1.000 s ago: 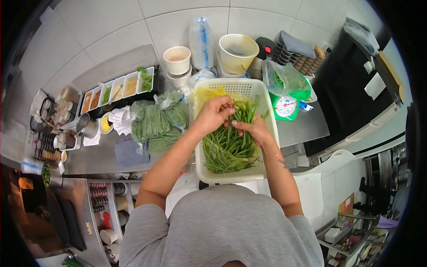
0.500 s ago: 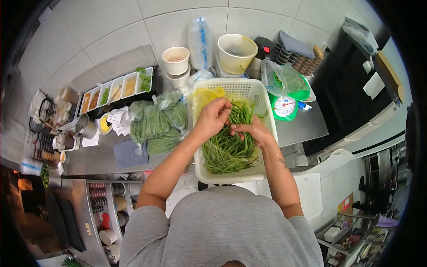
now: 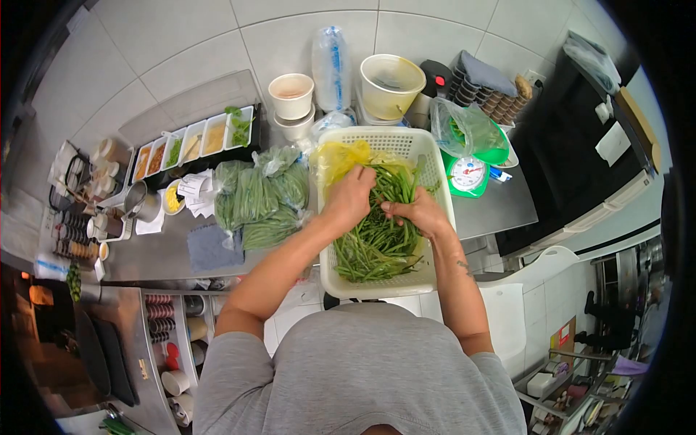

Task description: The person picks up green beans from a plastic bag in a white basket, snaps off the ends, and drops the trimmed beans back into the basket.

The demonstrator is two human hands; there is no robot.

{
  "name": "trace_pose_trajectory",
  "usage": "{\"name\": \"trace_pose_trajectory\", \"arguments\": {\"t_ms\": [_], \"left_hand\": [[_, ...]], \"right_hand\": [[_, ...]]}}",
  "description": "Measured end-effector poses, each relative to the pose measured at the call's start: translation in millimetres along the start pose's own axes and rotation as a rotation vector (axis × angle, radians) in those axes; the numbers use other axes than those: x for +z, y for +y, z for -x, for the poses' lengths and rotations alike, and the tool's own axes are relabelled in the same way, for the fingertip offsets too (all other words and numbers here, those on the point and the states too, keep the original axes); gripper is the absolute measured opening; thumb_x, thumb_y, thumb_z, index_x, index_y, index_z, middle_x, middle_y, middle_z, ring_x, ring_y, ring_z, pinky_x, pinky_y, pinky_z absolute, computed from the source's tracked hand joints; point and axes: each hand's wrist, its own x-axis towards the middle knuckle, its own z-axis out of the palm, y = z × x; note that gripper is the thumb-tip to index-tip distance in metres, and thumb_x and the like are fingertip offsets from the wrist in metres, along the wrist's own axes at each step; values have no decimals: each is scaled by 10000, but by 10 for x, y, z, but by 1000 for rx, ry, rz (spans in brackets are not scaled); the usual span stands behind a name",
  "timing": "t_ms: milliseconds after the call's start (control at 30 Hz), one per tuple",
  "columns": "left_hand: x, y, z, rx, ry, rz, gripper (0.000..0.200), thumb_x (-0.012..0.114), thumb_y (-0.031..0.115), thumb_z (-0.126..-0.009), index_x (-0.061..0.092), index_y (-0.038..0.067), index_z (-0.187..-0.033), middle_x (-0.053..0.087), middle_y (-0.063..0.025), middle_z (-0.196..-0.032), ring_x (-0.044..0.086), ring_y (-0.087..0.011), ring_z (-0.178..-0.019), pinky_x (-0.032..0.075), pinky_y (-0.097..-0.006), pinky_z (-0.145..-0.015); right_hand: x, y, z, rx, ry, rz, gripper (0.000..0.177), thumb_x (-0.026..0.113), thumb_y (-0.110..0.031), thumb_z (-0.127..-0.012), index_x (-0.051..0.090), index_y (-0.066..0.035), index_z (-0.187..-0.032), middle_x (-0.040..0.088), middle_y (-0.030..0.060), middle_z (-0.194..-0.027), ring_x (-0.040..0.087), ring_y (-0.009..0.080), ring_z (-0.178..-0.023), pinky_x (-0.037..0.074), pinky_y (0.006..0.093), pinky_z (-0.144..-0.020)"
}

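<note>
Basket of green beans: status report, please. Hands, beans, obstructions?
Left hand and right hand gripping green beans inside basket. Yellow bag beside left hand.

We're in a working food-service kitchen here: white tiled wall behind a stainless steel counter, ingredient trays lined along its back edge, paper slips, a green kitchen scale at the right end, a white basket heaped with green beans, cup stacks shelved below.
</note>
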Motion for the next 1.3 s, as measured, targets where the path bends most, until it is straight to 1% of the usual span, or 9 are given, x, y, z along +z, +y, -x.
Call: {"name": "trace_pose_trajectory", "arguments": {"t_ms": [167, 200, 300, 333, 533, 667, 800, 1000, 1300], "left_hand": [[29, -7, -187, -534, 173, 786, 82, 515, 91, -905, 569, 33, -883, 506, -77, -661, 464, -272, -519, 423, -340, -545], [-39, 54, -193, -504, 114, 631, 65, 545, 59, -872, 593, 38, -911, 530, -81, -770, 513, -268, -614, 435, -335, -593], [-80, 56, -103, 58, 242, 96, 133, 570, 20, -828, 591, 34, -958, 519, -115, -908, 537, -258, -743, 437, -306, -658], [-126, 72, -68, 64, 153, 2, 174, 595, -2, -789, 588, 23, -961, 481, -138, -1013, 537, -263, -880, 437, -288, -728], [-119, 55, 46, -403, 46, 337, 109, 620, 98, -841, 597, 14, -907, 577, -98, -852, 586, -218, -783, 459, -289, -696], [-126, 82, 210, -417, -516, 472, 208, 608, 205, -889, 568, 3, -864, 588, -22, -759, 531, -118, -701, 450, -274, -652], [62, 141, 264, -509, -357, 624, 140, 590, 141, -890, 586, 1, -881, 571, -18, -758, 487, -83, -647, 412, -239, -602], [-49, 294, 216, -133, -91, 680, 92, 597, 66, -863, 589, -12, -910, 556, -35, -744, 506, -118, -630, 418, -257, -590], [293, 345, 186, -207, -98, 253, 186, 639, 150, -841, 540, 0, -795, 569, -112, -731, 561, -230, -623, 452, -357, -594]], "right_hand": [[140, -35, 29, -8, -110, -168, 289, 684, -62, -782, 608, -6, -1055, 621, 51, -769, 567, 118, -647, 413, 241, -509], [118, -17, 22, -15, -62, -241, 317, 690, -67, -782, 605, -7, -1082, 613, 52, -754, 555, 121, -631, 411, 238, -517], [-14, -19, 13, 2, -2, -267, 338, 701, -80, -778, 593, 3, -1088, 603, 50, -747, 515, 118, -592, 408, 251, -521], [-29, -14, 10, 6, -2, -263, 360, 700, -96, -783, 583, -10, -1112, 603, 55, -756, 516, 121, -598, 413, 256, -532], [-83, 89, -43, -39, 1, -554, 294, 683, -91, -804, 584, -20, -1072, 603, 72, -801, 538, 144, -604, 436, 274, -561], [-116, 141, -90, -97, 24, -622, 231, 677, -92, -814, 580, -28, -1014, 602, 66, -805, 550, 153, -620, 444, 280, -568], [-79, 143, -103, -111, 41, -587, 216, 677, -101, -818, 576, -34, -997, 604, 58, -809, 553, 155, -630, 449, 281, -573], [-85, 156, -112, -116, 125, -574, 219, 679, -105, -821, 576, -32, -1000, 615, 55, -819, 560, 151, -649, 463, 283, -587], [-4, 200, -154, -244, 266, -570, 264, 687, -114, -822, 570, -24, -1042, 625, 51, -877, 577, 156, -798, 459, 290, -732]]}}
